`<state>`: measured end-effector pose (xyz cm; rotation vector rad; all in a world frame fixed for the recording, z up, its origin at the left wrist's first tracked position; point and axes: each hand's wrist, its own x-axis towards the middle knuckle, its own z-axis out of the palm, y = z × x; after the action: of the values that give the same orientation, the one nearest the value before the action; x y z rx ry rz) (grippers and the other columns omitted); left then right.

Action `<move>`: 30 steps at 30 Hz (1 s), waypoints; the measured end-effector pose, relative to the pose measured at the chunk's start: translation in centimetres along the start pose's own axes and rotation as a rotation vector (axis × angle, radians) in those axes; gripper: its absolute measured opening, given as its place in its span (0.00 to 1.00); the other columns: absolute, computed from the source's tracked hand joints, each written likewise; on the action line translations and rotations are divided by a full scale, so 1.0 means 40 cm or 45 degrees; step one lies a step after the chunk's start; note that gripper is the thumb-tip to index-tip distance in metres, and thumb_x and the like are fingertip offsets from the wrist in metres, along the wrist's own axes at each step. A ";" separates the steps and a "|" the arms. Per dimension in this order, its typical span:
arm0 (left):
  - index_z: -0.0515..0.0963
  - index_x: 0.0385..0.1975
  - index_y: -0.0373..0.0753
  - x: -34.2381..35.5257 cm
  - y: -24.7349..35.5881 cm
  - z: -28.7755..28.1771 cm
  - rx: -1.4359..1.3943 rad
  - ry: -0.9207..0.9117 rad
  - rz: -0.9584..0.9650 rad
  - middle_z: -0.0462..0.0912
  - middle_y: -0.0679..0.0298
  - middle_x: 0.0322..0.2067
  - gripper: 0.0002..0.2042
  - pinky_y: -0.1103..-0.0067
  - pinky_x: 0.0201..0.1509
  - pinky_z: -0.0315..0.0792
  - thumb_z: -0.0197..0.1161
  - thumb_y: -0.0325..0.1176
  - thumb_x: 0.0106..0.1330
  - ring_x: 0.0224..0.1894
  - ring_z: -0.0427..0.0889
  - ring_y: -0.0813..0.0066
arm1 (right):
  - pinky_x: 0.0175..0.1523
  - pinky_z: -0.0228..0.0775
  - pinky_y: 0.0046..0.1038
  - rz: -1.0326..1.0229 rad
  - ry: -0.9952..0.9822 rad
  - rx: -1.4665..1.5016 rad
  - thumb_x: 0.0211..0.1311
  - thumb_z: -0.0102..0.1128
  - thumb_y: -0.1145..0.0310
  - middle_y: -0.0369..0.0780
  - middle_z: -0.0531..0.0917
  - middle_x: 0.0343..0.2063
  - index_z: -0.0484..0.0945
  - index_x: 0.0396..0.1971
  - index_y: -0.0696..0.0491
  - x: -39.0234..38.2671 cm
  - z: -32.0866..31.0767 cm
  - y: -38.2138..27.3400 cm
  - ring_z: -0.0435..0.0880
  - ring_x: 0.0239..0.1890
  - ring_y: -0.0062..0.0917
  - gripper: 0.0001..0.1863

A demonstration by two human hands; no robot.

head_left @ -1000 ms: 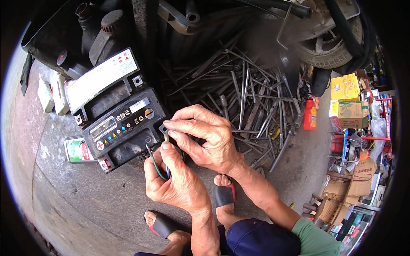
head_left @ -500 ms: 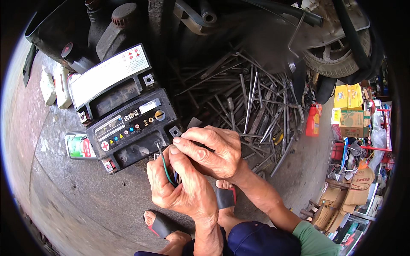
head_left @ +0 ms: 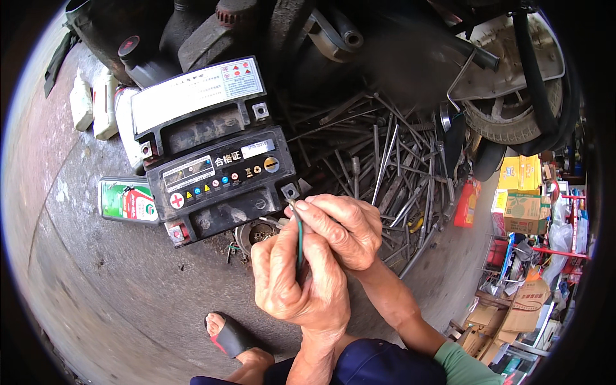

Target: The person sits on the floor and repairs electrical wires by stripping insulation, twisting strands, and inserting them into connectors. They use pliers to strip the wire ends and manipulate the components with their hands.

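A black battery (head_left: 218, 192) with a red plus mark and a yellow minus mark lies in front of a second battery (head_left: 192, 96) with a white label. My left hand (head_left: 298, 279) is closed on a green wire (head_left: 300, 240), held upright below the front battery's right terminal (head_left: 290, 191). My right hand (head_left: 343, 231) pinches near the wire's upper end, its fingertips close beside my left fingers. A metal tip shows at or just below the terminal; I cannot tell if they touch.
Dark plastic jugs (head_left: 205, 45) and pale bottles (head_left: 104, 109) stand behind. A green-labelled container (head_left: 128, 197) lies left. A pile of metal tools (head_left: 398, 167), a wheel (head_left: 497, 125), a red bottle (head_left: 467, 202) and shelving with cardboard boxes (head_left: 526, 212) are at right.
Both hands have moved rightward in the picture, with the green wire now more upright near the terminal. The surroundings have shifted right and somewhat down as the view moved.
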<state>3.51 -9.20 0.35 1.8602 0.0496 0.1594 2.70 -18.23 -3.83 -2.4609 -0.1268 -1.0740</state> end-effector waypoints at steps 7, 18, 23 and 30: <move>0.82 0.43 0.31 -0.038 0.019 -0.015 -0.115 -0.101 0.027 0.77 0.57 0.35 0.11 0.79 0.39 0.70 0.61 0.22 0.62 0.36 0.75 0.72 | 0.33 0.81 0.28 0.181 0.015 0.094 0.49 0.68 0.75 0.44 0.83 0.35 0.81 0.40 0.60 0.009 0.002 -0.021 0.86 0.33 0.32 0.15; 0.82 0.45 0.32 -0.052 0.019 -0.021 -0.116 -0.159 0.074 0.72 0.61 0.31 0.12 0.82 0.37 0.64 0.64 0.23 0.61 0.35 0.68 0.72 | 0.35 0.82 0.27 0.282 0.004 0.035 0.49 0.69 0.77 0.45 0.84 0.34 0.83 0.37 0.61 0.003 0.006 -0.027 0.86 0.33 0.32 0.13; 0.83 0.43 0.31 -0.048 0.001 -0.022 -0.089 -0.095 0.133 0.73 0.62 0.27 0.12 0.81 0.34 0.63 0.65 0.23 0.59 0.34 0.68 0.73 | 0.31 0.81 0.26 0.297 0.000 0.104 0.48 0.70 0.76 0.46 0.84 0.35 0.83 0.37 0.61 -0.007 0.018 -0.039 0.86 0.30 0.31 0.14; 0.83 0.42 0.32 -0.048 -0.008 -0.020 -0.087 -0.026 0.059 0.72 0.63 0.30 0.11 0.82 0.34 0.63 0.64 0.23 0.60 0.33 0.68 0.74 | 0.29 0.79 0.25 0.215 -0.004 0.088 0.49 0.70 0.73 0.44 0.84 0.36 0.82 0.41 0.61 -0.022 0.033 -0.030 0.86 0.30 0.30 0.17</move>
<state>1.50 -8.59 0.11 1.7952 -0.0130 0.1725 2.67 -16.49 -4.80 -2.3643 0.0421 -0.9773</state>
